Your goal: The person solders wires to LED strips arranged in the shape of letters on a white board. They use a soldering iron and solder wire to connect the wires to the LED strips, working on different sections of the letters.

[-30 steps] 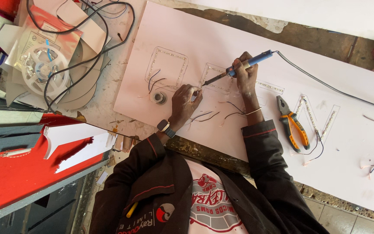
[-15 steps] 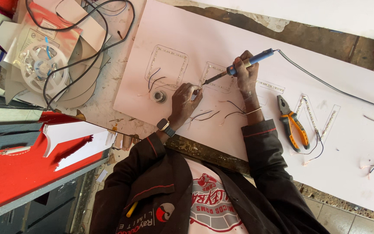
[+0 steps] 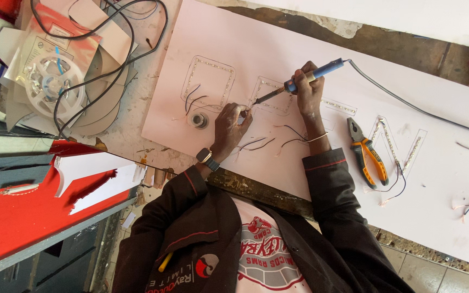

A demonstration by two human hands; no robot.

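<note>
Soldering iron [image 3: 305,77] tip slightly nearer left hand [image 3: 233,123]

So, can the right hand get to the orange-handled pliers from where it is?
Probably yes: the pliers lie on the white board beside that forearm, with nothing between. But the right hand grips the soldering iron, so it isn't free.

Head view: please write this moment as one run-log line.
right hand: holds blue-handled soldering iron | left hand: pinches thin wire at iron tip | board: white sheet | nearby: orange-handled pliers
</note>
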